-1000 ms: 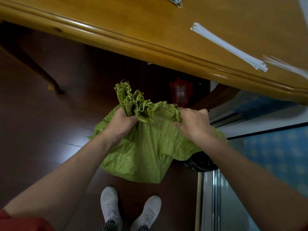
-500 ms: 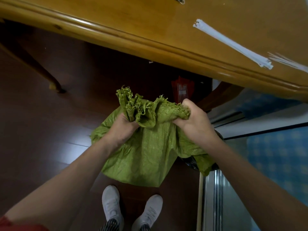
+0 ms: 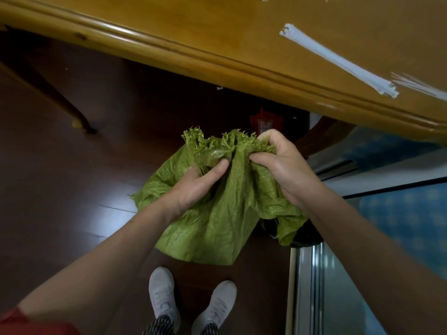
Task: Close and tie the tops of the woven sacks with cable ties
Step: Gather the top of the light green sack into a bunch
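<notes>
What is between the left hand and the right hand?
In the head view, the bunched top of the green sack lies between left hand and right hand.

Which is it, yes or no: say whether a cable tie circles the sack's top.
No: the white cable ties lie on the wooden table; only the left hand and right hand grip the green woven sack.

Dark glossy wood floor (image 3: 60,194), honey-coloured wooden table (image 3: 193,32), curved table leg (image 3: 46,93)

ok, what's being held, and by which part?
Both hands grip the green woven sack at its frayed top: left hand near the middle, right hand at the right end.
</notes>
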